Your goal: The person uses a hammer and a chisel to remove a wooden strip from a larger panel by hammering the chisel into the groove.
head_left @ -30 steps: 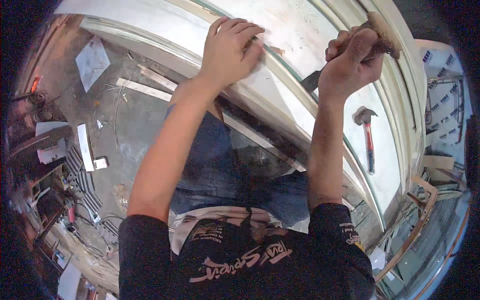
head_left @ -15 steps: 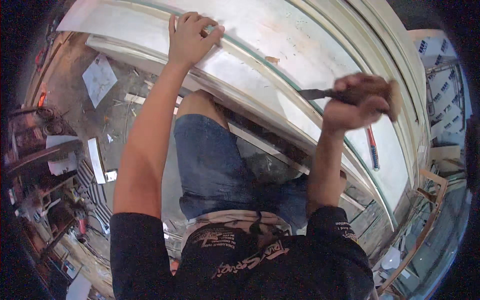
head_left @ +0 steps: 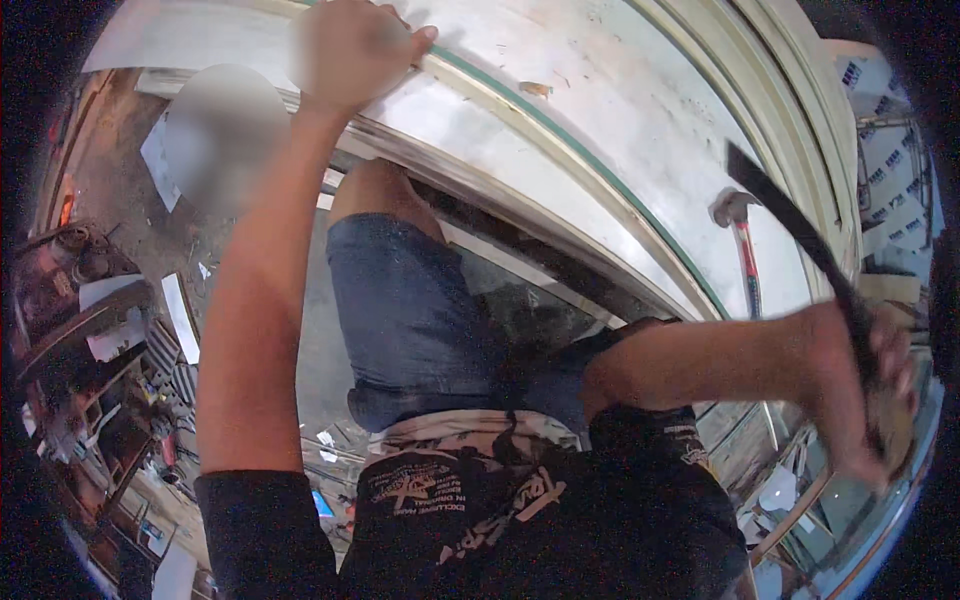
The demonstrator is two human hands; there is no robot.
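The hammer lies on the tabletop, right of the strip.

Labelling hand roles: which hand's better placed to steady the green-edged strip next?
Left, I'd judge: the left grip is at that strip, while the right grip holds a long dark tool away from it.

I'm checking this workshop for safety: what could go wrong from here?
The right hand grips a long dark tool close to the hammer in this view; a careless swing might knock the hammer across the white panel it lies on. The bare left hand is at the green-edged strip, so it could be nicked if the tool slipped there.
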